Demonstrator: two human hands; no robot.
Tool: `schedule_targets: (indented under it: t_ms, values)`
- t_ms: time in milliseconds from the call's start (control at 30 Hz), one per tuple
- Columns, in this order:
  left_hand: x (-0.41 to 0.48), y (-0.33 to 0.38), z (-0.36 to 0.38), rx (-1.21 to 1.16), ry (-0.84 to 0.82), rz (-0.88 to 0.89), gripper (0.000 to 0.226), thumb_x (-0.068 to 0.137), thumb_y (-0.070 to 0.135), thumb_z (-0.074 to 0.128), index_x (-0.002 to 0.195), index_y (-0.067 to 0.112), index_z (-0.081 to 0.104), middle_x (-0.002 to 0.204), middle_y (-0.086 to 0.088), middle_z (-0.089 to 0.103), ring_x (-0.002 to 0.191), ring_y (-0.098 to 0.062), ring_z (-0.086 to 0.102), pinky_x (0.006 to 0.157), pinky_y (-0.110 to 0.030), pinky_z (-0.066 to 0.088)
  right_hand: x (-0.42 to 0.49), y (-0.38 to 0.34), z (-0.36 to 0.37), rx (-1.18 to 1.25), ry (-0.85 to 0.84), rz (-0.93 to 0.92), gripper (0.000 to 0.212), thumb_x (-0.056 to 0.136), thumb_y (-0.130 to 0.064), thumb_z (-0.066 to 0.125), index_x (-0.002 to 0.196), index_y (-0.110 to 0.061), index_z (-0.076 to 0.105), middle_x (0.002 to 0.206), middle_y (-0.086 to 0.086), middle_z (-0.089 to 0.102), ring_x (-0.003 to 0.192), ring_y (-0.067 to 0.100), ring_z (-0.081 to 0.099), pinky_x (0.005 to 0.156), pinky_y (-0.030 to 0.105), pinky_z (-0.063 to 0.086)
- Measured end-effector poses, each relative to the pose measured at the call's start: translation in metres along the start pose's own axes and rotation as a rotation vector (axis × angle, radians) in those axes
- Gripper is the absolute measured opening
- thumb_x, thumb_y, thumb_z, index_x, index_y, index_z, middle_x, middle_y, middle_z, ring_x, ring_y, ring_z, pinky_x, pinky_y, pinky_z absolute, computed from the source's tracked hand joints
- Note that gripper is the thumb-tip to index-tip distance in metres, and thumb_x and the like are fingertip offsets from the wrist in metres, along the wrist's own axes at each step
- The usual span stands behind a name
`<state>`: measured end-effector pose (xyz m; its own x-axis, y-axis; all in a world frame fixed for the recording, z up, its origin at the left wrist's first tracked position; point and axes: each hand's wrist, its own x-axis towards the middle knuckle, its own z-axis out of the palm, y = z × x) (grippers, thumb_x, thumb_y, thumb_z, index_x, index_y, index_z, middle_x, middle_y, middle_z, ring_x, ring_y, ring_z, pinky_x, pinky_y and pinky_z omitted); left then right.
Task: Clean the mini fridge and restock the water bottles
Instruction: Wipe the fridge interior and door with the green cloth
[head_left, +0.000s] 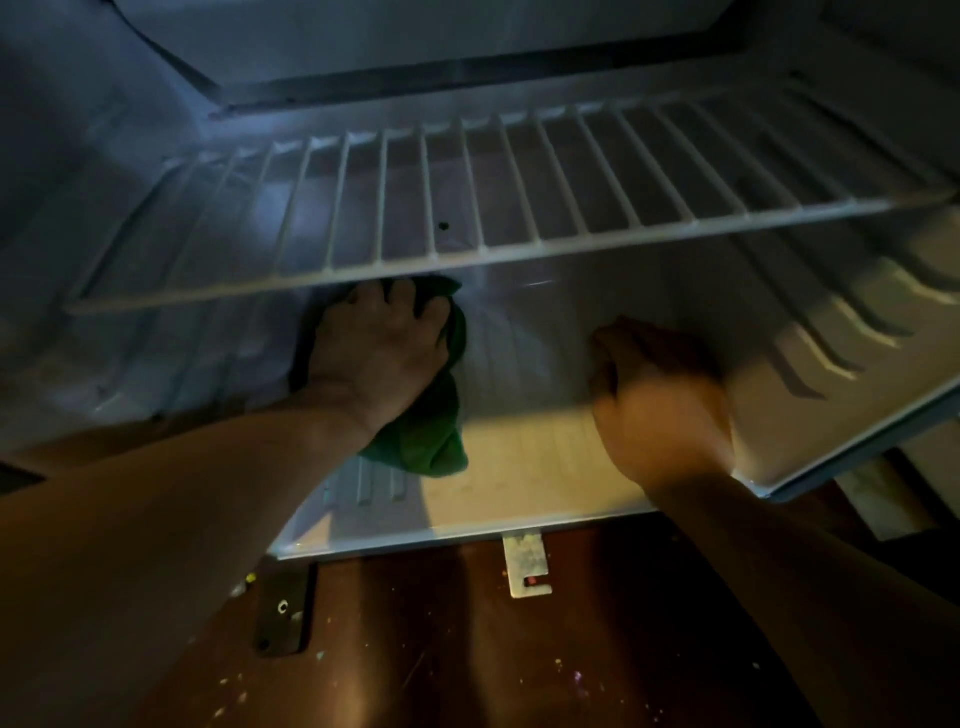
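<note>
The mini fridge stands open in front of me, its white floor (524, 483) lit at the front. A white wire shelf (467, 208) spans the inside above my hands. My left hand (379, 353) presses a green cloth (431, 431) onto the fridge floor at the back left, fingers spread over it under the shelf. My right hand (660, 400) is blurred, fingers curled, resting on the floor to the right with nothing seen in it. No water bottles are in view.
The ribbed right wall (841, 332) of the fridge slopes beside my right hand. Below the fridge lies a dark brown speckled floor (467, 649) with a metal bracket (527, 566) and a black plate (283, 608).
</note>
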<state>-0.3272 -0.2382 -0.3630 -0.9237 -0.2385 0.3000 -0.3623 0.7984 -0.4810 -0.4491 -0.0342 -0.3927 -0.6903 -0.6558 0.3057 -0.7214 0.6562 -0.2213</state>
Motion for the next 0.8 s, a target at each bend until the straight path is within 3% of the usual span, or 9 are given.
schedule_targets:
  t_ms: [100, 233, 367, 433, 600, 667, 800]
  values:
    - [0.003, -0.001, -0.004, 0.021, -0.018, -0.089, 0.018, 0.087, 0.028, 0.055, 0.095, 0.012, 0.059, 0.087, -0.02, 0.059, 0.076, -0.037, 0.057, 0.049, -0.033, 0.03, 0.003, -0.003, -0.002, -0.008, 0.065, 0.02, 0.033, 0.083, -0.027, 0.049, 0.111, -0.018, 0.063, 0.112, 0.008, 0.063, 0.104, 0.032, 0.055, 0.094, 0.039, 0.04]
    - [-0.032, 0.018, -0.033, -0.034, -0.199, -0.122, 0.029, 0.096, 0.038, 0.038, 0.114, 0.017, 0.049, 0.111, -0.018, 0.051, 0.099, -0.038, 0.047, 0.06, -0.039, 0.04, 0.003, -0.007, -0.004, -0.03, 0.071, 0.039, 0.031, 0.081, -0.027, 0.05, 0.107, -0.018, 0.065, 0.106, 0.01, 0.065, 0.095, 0.036, 0.056, 0.089, 0.041, 0.041]
    - [-0.075, 0.029, -0.056, -0.094, -0.203, -0.036, 0.038, 0.093, 0.046, 0.035, 0.115, 0.018, 0.048, 0.111, -0.017, 0.051, 0.099, -0.038, 0.045, 0.064, -0.044, 0.046, -0.002, -0.01, -0.015, -0.057, 0.034, 0.045, 0.033, 0.083, -0.027, 0.047, 0.108, -0.015, 0.065, 0.107, 0.013, 0.065, 0.097, 0.039, 0.056, 0.093, 0.044, 0.041]
    - [-0.077, 0.027, -0.053, -0.135, -0.149, -0.068, 0.034, 0.091, 0.042, 0.043, 0.113, 0.018, 0.052, 0.106, -0.017, 0.054, 0.097, -0.039, 0.046, 0.068, -0.048, 0.048, -0.003, -0.011, -0.019, -0.047, 0.019, 0.036, 0.033, 0.083, -0.026, 0.047, 0.107, -0.014, 0.065, 0.106, 0.014, 0.065, 0.097, 0.039, 0.057, 0.09, 0.044, 0.043]
    - [-0.056, 0.02, -0.025, -0.112, -0.038, -0.107, 0.025, 0.09, 0.036, 0.046, 0.099, 0.015, 0.058, 0.096, -0.019, 0.056, 0.091, -0.04, 0.052, 0.069, -0.045, 0.042, -0.001, -0.015, -0.026, -0.144, -0.291, 0.117, 0.033, 0.098, -0.031, 0.04, 0.123, -0.013, 0.052, 0.119, 0.013, 0.057, 0.113, 0.032, 0.052, 0.097, 0.041, 0.036]
    - [-0.034, 0.013, -0.011, -0.091, -0.008, -0.135, 0.024, 0.091, 0.034, 0.045, 0.093, 0.014, 0.057, 0.092, -0.02, 0.056, 0.088, -0.039, 0.053, 0.064, -0.042, 0.04, 0.001, -0.016, -0.028, -0.161, -0.345, 0.129, 0.036, 0.1, -0.033, 0.035, 0.128, -0.014, 0.048, 0.124, 0.012, 0.055, 0.117, 0.03, 0.05, 0.1, 0.041, 0.034]
    - [-0.002, 0.003, 0.009, -0.073, -0.015, -0.176, 0.033, 0.094, 0.037, 0.039, 0.104, 0.012, 0.058, 0.101, -0.026, 0.057, 0.094, -0.045, 0.052, 0.068, -0.046, 0.041, 0.003, -0.014, -0.028, -0.14, -0.386, 0.13, 0.037, 0.1, -0.034, 0.035, 0.13, -0.015, 0.045, 0.129, 0.011, 0.052, 0.12, 0.029, 0.048, 0.102, 0.04, 0.032]
